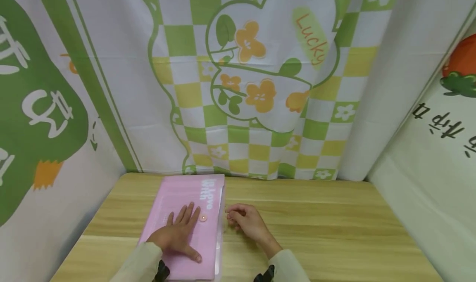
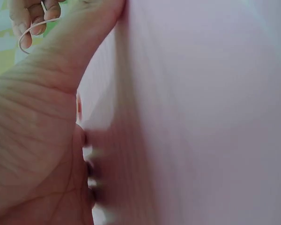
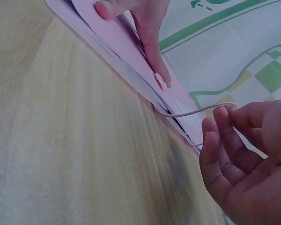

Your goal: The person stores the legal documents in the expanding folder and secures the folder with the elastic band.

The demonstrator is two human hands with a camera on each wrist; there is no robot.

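Note:
A pink file folder (image 1: 186,191) with white lettering lies on the wooden table, its flap folded over. On the flap sits a small round button (image 1: 203,218). My left hand (image 1: 178,234) rests on the folder with its fingers spread, just left of the button. In the left wrist view, the palm (image 2: 33,154) hovers close over the pink surface. Beside the folder's right edge, my right hand (image 1: 250,222) pinches a thin elastic cord (image 3: 196,111) between thumb and forefinger. The cord runs as a loop from the folder's edge to those fingertips.
The wooden table (image 1: 316,224) extends to the right of the folder. Behind it hangs a green and yellow checked curtain (image 1: 260,150). Printed cloth walls (image 1: 108,150) stand on both sides.

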